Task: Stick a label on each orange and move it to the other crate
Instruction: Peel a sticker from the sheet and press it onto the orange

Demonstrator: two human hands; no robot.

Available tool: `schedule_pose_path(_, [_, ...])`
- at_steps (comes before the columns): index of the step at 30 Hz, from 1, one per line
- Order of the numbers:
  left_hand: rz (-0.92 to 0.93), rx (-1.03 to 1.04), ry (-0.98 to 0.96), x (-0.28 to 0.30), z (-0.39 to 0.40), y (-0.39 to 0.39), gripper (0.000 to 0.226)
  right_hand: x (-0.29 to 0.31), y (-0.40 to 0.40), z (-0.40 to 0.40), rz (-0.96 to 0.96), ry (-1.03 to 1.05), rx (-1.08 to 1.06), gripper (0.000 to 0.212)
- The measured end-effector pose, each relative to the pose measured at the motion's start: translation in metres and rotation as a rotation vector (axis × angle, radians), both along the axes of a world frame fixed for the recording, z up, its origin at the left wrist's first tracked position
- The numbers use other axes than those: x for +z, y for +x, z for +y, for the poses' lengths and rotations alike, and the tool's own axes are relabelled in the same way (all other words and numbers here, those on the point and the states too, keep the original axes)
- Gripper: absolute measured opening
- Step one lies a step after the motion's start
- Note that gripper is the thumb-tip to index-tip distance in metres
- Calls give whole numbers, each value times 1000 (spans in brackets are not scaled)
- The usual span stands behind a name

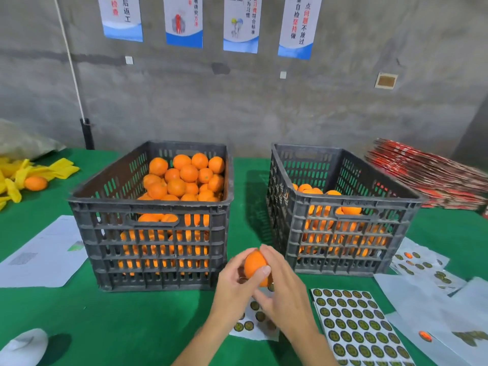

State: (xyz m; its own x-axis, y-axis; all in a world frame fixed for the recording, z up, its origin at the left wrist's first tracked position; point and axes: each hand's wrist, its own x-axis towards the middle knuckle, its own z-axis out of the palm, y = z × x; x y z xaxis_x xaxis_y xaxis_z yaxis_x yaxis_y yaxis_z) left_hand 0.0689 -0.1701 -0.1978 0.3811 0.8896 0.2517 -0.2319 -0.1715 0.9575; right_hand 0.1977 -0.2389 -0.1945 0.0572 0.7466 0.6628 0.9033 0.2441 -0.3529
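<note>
Left crate (148,207): I count it heaped with oranges.
Right crate (351,207): partly filled.
Hands: my left hand (235,283) and right hand (282,283) together, both gripping one orange (254,264).

Four wall posters (211,22) carry Chinese text, tops cropped. Leftmost (121,17): "后返工". Rightmost (299,25): "自检", "不放过". Third (241,22): "成为习惯". Label sheet (356,328) print on desk too small to read.
</note>
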Motion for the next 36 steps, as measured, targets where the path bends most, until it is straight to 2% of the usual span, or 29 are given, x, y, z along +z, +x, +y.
schedule_pose_path(4, [37,-43,112,63,5,14,66,62,22,11,55,101,-3,78])
schedule_pose_path(7, [46,-10,238,107,15,15,43,117,43,21,74,149,-117,80])
schedule_pose_path(10, [171,22,453,142,29,-1,32,163,69,31,89,191,-249,82])
schedule_pose_path(13, [233,12,642,167,50,-20,16,198,95,44,91,104,-374,83])
schedule_pose_path(18, [320,169,714,195,90,-50,6,208,115,64,89,-141,-432,78])
schedule_pose_path(21, [442,295,683,199,118,-72,6,202,114,73,64,-176,-461,75])
schedule_pose_path(23, [534,381,681,198,137,-87,9,201,106,81,18,-125,-461,73])
schedule_pose_path(26, [710,445,629,194,163,-108,21,205,80,96,22,-36,-348,68])
schedule_pose_path(31, [1042,325,460,182,194,-127,46,204,11,131,100,-47,-105,66])
schedule_pose_path(36, [1370,121,203,178,219,-134,68,199,-50,177,86,-236,43,67])
